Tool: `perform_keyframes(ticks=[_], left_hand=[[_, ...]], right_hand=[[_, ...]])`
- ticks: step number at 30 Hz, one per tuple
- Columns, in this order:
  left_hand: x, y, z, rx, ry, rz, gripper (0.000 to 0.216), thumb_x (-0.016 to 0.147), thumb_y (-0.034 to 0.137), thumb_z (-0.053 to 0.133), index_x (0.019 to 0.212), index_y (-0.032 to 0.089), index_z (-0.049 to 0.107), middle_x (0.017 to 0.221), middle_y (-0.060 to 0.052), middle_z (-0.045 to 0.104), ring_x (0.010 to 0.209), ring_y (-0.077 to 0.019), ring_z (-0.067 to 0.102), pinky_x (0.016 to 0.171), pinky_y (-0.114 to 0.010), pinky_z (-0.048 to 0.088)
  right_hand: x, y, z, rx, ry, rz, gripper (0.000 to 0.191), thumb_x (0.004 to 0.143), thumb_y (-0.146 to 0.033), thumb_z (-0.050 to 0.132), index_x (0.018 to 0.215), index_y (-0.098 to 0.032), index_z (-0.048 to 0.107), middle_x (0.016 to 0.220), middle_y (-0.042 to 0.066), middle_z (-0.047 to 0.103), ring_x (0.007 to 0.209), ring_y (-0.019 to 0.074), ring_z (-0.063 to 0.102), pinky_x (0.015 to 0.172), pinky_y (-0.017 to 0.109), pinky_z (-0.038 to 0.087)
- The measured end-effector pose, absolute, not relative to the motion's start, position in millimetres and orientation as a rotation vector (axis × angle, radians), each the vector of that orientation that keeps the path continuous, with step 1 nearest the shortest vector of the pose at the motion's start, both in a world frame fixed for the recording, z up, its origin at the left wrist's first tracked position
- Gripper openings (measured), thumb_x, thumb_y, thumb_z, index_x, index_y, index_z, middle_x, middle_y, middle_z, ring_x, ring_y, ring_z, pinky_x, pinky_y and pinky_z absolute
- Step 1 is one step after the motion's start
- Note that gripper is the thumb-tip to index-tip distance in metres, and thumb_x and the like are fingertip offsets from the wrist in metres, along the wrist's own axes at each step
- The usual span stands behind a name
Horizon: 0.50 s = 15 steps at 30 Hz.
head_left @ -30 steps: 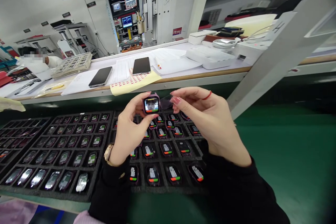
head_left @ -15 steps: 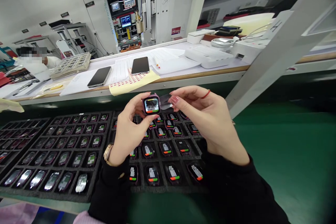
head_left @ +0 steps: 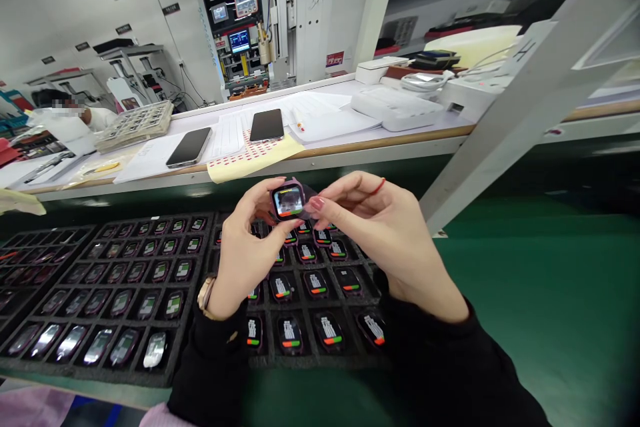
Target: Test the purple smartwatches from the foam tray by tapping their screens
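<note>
Between the thumb and fingers of my left hand [head_left: 250,240] is a small smartwatch body [head_left: 289,201], purple-cased and strapless, its lit screen facing me with a red and green bar along the bottom. My right hand [head_left: 380,227] pinches a thin clear film [head_left: 306,203] at the watch's right edge. Part of the film overlaps that side of the screen; how much of it sticks there I cannot tell. Below both hands lies a black foam tray [head_left: 305,310] whose compartments hold several similar watches, many with lit screens.
To the left, another foam tray [head_left: 135,287] holds rows of watches, with a third beyond it. A raised shelf carries two phones [head_left: 267,125] [head_left: 189,147], papers [head_left: 330,121] and a white charger block [head_left: 400,107]. A slanted white post [head_left: 495,113] stands at right. A co-worker sits far left.
My right hand has shifted left and slightly down, bringing the film closer over the watch's right edge. My left hand and the watch stay nearly where they were.
</note>
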State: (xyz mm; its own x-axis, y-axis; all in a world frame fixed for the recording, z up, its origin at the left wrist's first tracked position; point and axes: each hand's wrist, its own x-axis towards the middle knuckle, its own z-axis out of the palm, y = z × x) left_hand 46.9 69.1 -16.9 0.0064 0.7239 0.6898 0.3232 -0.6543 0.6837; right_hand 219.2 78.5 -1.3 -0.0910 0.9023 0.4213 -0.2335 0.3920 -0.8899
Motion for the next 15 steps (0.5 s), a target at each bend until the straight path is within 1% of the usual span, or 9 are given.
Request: perform_keyframes(ticks=[2,5,6,8,10,12,13,15], left_hand=[[47.6,68.0,-15.9,1.956,1.106,1.706,0.049,0.078,0.013,0.082,0.122,0.026,0.064,0.107,-0.002,0.073,0.085,-0.0135,0.067,0.072,-0.022,0.056],[49.1,66.4,-14.5,1.952,1.134,1.748,0.048,0.077,0.013,0.082,0.121,0.024,0.065,0.107,-0.002,0.072,0.084,-0.014,0.067,0.071,-0.023,0.056],[49.6,66.1,-14.2,1.95,1.136,1.765,0.048,0.077,0.013,0.082,0.12,0.024,0.065,0.107,-0.002,0.072,0.084,-0.014,0.067,0.071,-0.023,0.056],[50.5,65.7,-14.3,1.94,1.128,1.791,0.047,0.078,0.014,0.082,0.12,0.024,0.065,0.107,-0.003,0.073,0.085,-0.014,0.067,0.071,-0.022,0.056],[51.2,65.7,-15.1,1.925,1.114,1.81,0.046,0.079,0.016,0.081,0.12,0.024,0.064,0.108,-0.003,0.072,0.087,-0.0143,0.068,0.072,-0.023,0.056],[51.5,65.7,-16.2,1.919,1.111,1.82,0.045,0.08,0.017,0.08,0.121,0.024,0.064,0.11,-0.004,0.072,0.088,-0.0145,0.068,0.073,-0.023,0.057],[51.5,65.7,-16.7,1.923,1.114,1.822,0.045,0.081,0.017,0.08,0.122,0.024,0.064,0.11,-0.004,0.072,0.088,-0.0144,0.068,0.073,-0.023,0.057],[51.4,65.4,-17.3,1.946,1.122,1.818,0.044,0.081,0.018,0.08,0.122,0.024,0.064,0.11,-0.004,0.072,0.088,-0.0142,0.068,0.074,-0.023,0.058]], right_hand=[[216.8,77.8,-0.9,-0.648,-1.3,1.12,0.037,0.069,-0.041,0.095,0.078,-0.017,0.069,0.076,0.003,0.07,0.064,0.0151,0.069,0.056,0.022,0.063],[213.9,76.4,-0.8,-0.641,-1.282,1.146,0.039,0.073,-0.041,0.092,0.097,-0.018,0.072,0.075,0.001,0.067,0.063,0.0156,0.068,0.052,0.023,0.063],[213.0,75.8,-1.1,-0.655,-1.295,1.144,0.038,0.076,-0.041,0.09,0.1,-0.018,0.073,0.074,0.001,0.067,0.061,0.0149,0.067,0.05,0.023,0.062],[211.2,74.8,-2.1,-0.69,-1.33,1.121,0.032,0.078,-0.041,0.088,0.095,-0.017,0.075,0.072,0.001,0.067,0.056,0.0132,0.064,0.047,0.021,0.059],[209.0,74.5,-3.9,-0.708,-1.348,1.088,0.027,0.078,-0.04,0.087,0.084,-0.017,0.075,0.071,0.003,0.068,0.052,0.0123,0.062,0.041,0.019,0.054],[206.5,75.1,-6.1,-0.706,-1.343,1.054,0.025,0.077,-0.038,0.088,0.081,-0.017,0.075,0.072,0.003,0.07,0.053,0.0132,0.062,0.038,0.019,0.05],[205.3,75.5,-7.0,-0.703,-1.338,1.031,0.023,0.076,-0.036,0.088,0.081,-0.018,0.076,0.073,0.003,0.071,0.056,0.0139,0.064,0.04,0.019,0.051],[203.4,76.1,-8.3,-0.7,-1.333,0.975,0.018,0.077,-0.032,0.088,0.079,-0.019,0.076,0.075,0.004,0.072,0.062,0.015,0.066,0.049,0.02,0.055]])
